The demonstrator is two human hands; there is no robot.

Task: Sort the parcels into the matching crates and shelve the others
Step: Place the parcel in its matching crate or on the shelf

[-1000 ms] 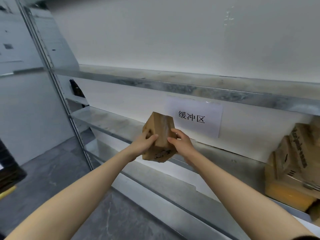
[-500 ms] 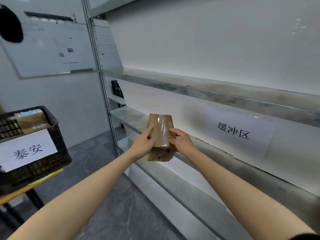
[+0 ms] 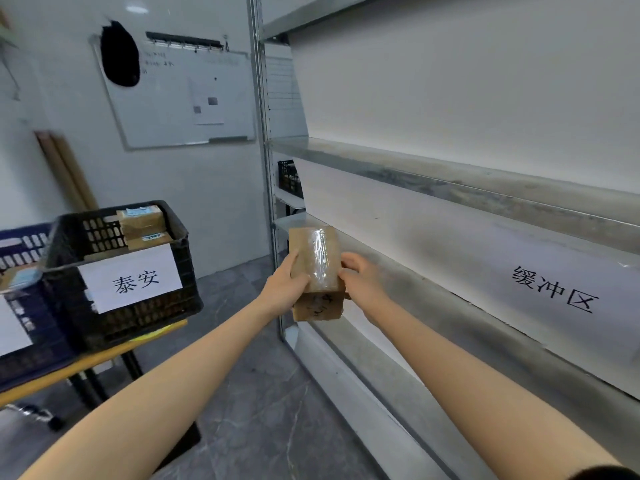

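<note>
A small brown cardboard parcel [image 3: 317, 261], taped over with clear tape and marked with black handwriting on its near face, is held upright in front of me. My left hand [image 3: 282, 289] grips its left side and my right hand [image 3: 360, 280] grips its right side. The parcel hangs in the air beside the left end of the metal shelf [image 3: 450, 299]. A black crate [image 3: 124, 271] with a white paper label stands to the left on a yellow table [image 3: 69, 368] and holds several parcels [image 3: 142, 225].
A dark blue crate [image 3: 20, 306] sits left of the black one. The shelf wall carries a white paper sign [image 3: 554, 292]. A shelf post [image 3: 266, 168] rises behind the parcel. A whiteboard [image 3: 180, 98] hangs on the far wall. Grey floor [image 3: 259, 393] lies below.
My view has swung left along the shelf. The sign slid to the right, the boxes on the shelf left view, and the labelled crates came in. Both hands keep holding the parcel.
</note>
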